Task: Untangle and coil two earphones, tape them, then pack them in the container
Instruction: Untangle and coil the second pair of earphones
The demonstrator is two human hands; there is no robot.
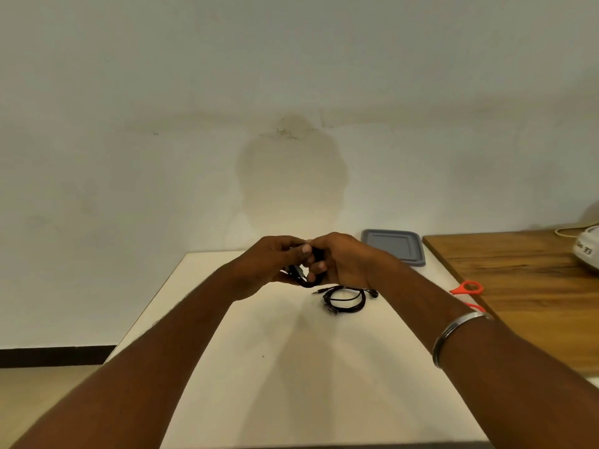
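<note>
Black earphone cord (pixel 304 280) is held above the cream worktop (pixel 259 367), gripped by the curled fingers of the left hand (pixel 267 264) and right hand (pixel 345 264). A coiled black earphone (pixel 345 300) lies on the worktop near them, and a grey plastic container (pixel 393 246) sits at the far edge.

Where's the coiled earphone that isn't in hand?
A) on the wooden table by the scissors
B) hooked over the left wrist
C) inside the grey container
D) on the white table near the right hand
D: the coiled earphone lies on the white table close by the right hand, apart from the grey container, while that hand and the left hand grip the other earphone.
</note>
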